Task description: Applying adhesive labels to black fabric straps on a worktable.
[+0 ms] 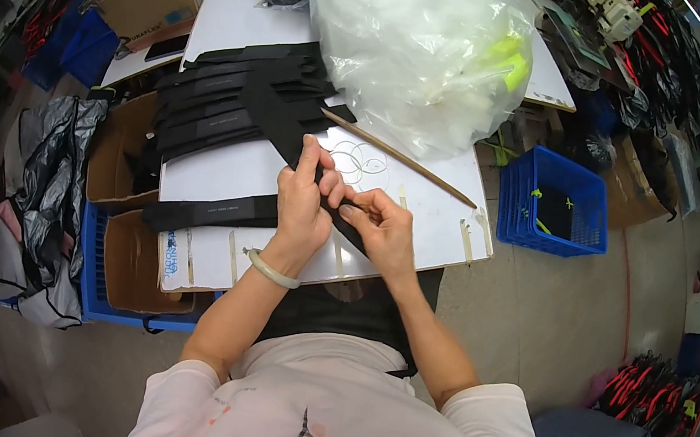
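Observation:
Over the front part of the white table (203,263), my two hands meet on a black fabric strip (351,233). My left hand (305,200), with a pale bangle on its wrist, is closed around the strip, thumb upward. The fingertips of my right hand (382,231) pinch the same strip just to the right. Much of the strip is hidden by my fingers. Beyond and left of my hands lies a pile of similar black strips (212,103), overlapping in rows. One separate black strip (217,213) lies left of my left wrist.
A large clear plastic bag (418,35) with white filling covers the table's far side. A thin wooden stick (406,161) slants in front of it. Cardboard boxes (141,262) stand left of the table; a blue crate (555,202) sits on the floor to the right.

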Tool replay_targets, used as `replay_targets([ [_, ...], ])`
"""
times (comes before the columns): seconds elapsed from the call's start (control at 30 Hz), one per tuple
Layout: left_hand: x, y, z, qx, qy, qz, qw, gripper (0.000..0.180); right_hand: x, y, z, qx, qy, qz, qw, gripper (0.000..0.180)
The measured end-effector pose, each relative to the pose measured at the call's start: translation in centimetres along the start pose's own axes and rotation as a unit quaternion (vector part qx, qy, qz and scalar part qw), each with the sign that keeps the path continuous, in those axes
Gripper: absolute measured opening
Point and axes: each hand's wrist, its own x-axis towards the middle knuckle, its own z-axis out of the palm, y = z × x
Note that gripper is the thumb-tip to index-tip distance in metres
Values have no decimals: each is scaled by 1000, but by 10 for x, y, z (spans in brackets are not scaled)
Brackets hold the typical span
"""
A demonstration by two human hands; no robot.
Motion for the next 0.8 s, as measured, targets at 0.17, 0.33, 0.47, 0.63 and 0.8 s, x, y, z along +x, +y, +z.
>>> replay_targets([
  [0.17, 9, -4, 11, -48, 21, -12, 999, 41, -4, -18, -2, -242, 52, -169, 954, 28],
  [0.33, 10, -16, 11, -51, -45, -28, 997, 33, 0, -10, -15, -272, 67, -190, 941, 34],
  [0.47, 17, -27, 6, 43, 55, -39, 997, 46, -2, 5, -11, -214, 56, -131, 966, 30],
  [0.63, 35, -6, -8, 77, 136, -3, 988, 50, 65, 4, -37, -206, 120, -27, 971, 21],
  [0.8, 16, -9, 8, 99, 91, -43, 990, 43, 157, 56, -58, -435, 225, -201, 849, 24],
])
